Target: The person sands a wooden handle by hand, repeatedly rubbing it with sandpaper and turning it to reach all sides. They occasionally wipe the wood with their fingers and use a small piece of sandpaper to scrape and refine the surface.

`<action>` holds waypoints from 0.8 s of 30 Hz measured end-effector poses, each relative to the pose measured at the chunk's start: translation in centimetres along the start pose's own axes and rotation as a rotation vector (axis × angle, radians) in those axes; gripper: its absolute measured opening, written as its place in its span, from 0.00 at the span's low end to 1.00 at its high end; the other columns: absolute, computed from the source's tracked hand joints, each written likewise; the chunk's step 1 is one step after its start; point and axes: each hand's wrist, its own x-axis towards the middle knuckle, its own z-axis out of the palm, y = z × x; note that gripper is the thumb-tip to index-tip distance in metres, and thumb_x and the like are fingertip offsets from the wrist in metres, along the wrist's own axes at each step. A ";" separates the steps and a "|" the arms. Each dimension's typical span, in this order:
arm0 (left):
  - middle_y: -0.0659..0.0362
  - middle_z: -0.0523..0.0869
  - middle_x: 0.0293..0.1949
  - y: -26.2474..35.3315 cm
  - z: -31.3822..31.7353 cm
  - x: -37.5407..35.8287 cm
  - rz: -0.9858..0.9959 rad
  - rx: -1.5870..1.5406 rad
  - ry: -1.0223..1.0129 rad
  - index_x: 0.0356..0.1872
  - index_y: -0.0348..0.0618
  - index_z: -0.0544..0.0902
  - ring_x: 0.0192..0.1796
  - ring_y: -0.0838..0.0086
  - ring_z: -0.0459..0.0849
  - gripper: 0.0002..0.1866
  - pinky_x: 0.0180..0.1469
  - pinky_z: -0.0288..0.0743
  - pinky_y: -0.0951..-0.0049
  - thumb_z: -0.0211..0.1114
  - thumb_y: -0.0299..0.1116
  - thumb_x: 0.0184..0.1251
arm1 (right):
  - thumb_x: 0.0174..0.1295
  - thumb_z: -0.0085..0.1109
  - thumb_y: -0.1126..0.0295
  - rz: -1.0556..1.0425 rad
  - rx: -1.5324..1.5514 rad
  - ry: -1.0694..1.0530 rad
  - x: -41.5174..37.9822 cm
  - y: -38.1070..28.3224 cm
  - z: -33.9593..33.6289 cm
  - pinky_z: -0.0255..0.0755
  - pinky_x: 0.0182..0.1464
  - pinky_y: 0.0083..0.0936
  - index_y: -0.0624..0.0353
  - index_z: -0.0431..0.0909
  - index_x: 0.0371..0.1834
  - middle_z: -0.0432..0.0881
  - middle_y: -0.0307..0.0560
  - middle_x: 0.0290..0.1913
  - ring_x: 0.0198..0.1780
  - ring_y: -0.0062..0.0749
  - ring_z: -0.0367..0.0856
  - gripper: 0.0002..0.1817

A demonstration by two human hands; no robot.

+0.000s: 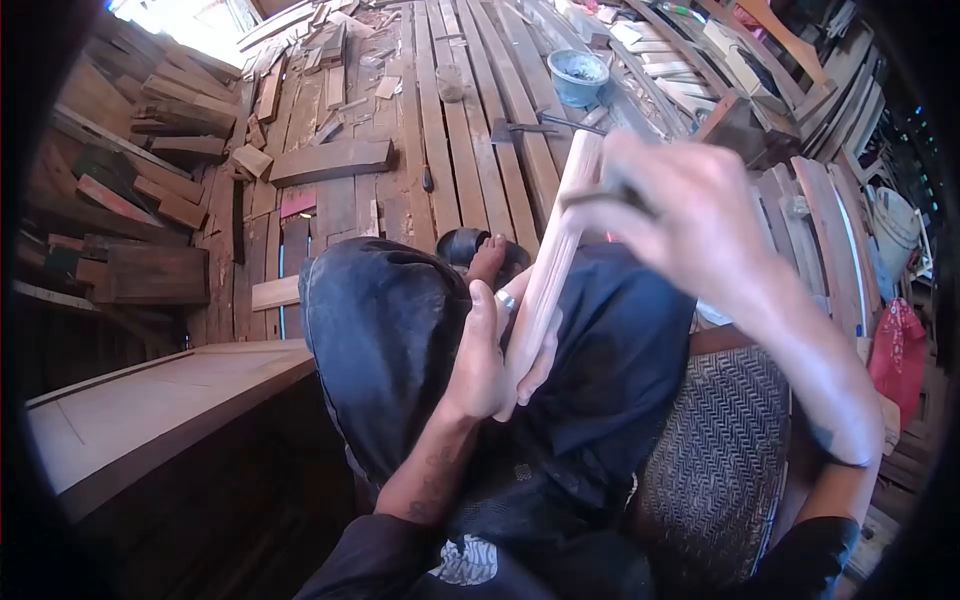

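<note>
Many offcuts (332, 163), plank floor (395, 212), blue bucket (578, 94), held wooden strip (546, 287)

Around the pale blue round plastic bucket (578, 84)

Long brown wooden planks (465, 160) run past the bucket on its left. Just below it lies a dark flat-headed hand tool (502, 131). Well to its left sits a thick brown rectangular wooden block (332, 162) — and farther left, a heap of rough brown boards (165, 200). Right of the bucket and lower: a white plastic pail (893, 220) and a red patterned cloth (897, 352). Well below the bucket — a dark woven seat (715, 440).
</note>
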 end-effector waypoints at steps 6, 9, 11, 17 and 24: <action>0.52 0.85 0.38 1.2 1.3 0.1 -0.058 0.285 0.113 0.63 0.28 0.78 0.14 0.79 0.70 0.35 0.14 0.67 0.80 0.36 0.54 0.92 | 0.65 0.71 0.72 -0.132 -0.074 -0.095 -1.2 -1.2 0.0 0.80 0.35 0.36 0.53 0.85 0.45 0.85 0.40 0.38 0.30 0.32 0.85 0.08; 0.49 0.85 0.45 0.8 1.4 0.1 -0.047 0.226 0.133 0.68 0.26 0.76 0.17 0.79 0.75 0.31 0.15 0.69 0.79 0.39 0.48 0.93 | 0.60 0.71 0.78 -0.142 -0.183 -0.026 -0.3 0.9 -0.7 0.79 0.47 0.39 0.51 0.87 0.47 0.85 0.41 0.42 0.41 0.34 0.86 0.13; 0.48 0.85 0.48 0.9 2.1 0.3 0.021 0.191 0.164 0.74 0.25 0.73 0.20 0.78 0.78 0.30 0.16 0.71 0.79 0.40 0.44 0.93 | 0.55 0.71 0.80 -0.053 -0.233 0.011 0.0 1.2 -1.7 0.75 0.57 0.43 0.52 0.87 0.47 0.83 0.44 0.45 0.52 0.42 0.83 0.16; 0.49 0.85 0.47 0.6 1.7 0.4 0.053 0.187 0.122 0.79 0.25 0.68 0.21 0.79 0.79 0.30 0.19 0.75 0.80 0.41 0.42 0.94 | 0.52 0.72 0.78 -0.171 -0.152 0.074 -0.2 0.5 -1.2 0.72 0.65 0.51 0.51 0.89 0.45 0.82 0.43 0.52 0.63 0.48 0.80 0.16; 0.49 0.86 0.47 1.0 1.3 -0.1 0.036 0.200 0.079 0.78 0.26 0.69 0.22 0.80 0.80 0.29 0.19 0.76 0.81 0.41 0.43 0.94 | 0.56 0.75 0.73 -0.176 -0.122 0.043 -0.6 0.3 0.1 0.71 0.72 0.56 0.50 0.89 0.48 0.84 0.40 0.57 0.71 0.48 0.79 0.16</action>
